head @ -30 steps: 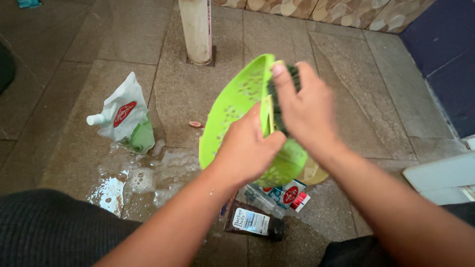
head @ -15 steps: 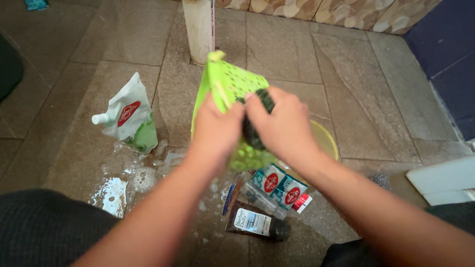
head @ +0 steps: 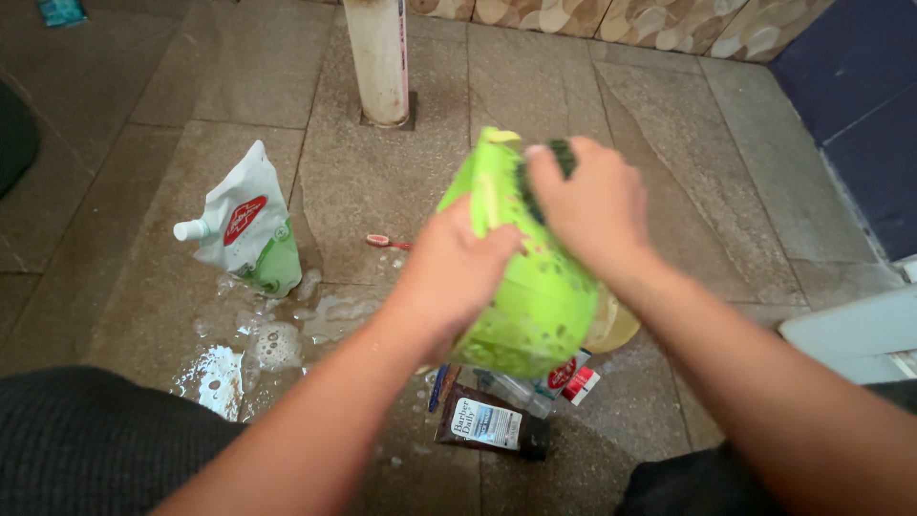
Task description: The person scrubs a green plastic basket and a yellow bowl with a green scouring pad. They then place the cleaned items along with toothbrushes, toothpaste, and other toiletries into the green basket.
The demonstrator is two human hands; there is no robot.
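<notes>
Clerk: Green plastic basket (head: 535,296), perforated, held tilted above the wet stone floor (head: 669,191) at centre. Condition?

Checker: Judged light and fairly stiff, likely slippery with suds. Best taken by the rim. Left hand (head: 454,272) has its fingers curled shut around the near edge, at about nine o'clock of the basket.

Clerk: Other hand?

Checker: Right hand (head: 587,205), at twelve o'clock, fingers closed over a dark scrubbing pad (head: 544,167) pressed against the basket's upper wall.

Clerk: Surroundings, by the clock from the basket.

Checker: White and green refill pouch (head: 250,225) with a spout, standing at nine o'clock, well apart. Soap foam (head: 277,344) and puddled water just below it. Small pink item (head: 387,242) on the floor between pouch and basket; too small to identify. White post (head: 379,57) at eleven o'clock. Dark brown tube (head: 492,425) and red-and-white sachets (head: 568,377) at six o'clock, directly beneath. Yellowish object (head: 616,330) at four o'clock, mostly hidden.

Clerk: Obstructions?

Checker: Clutter underneath would crowd any setting-down; wet tiles are judged slick.
</notes>
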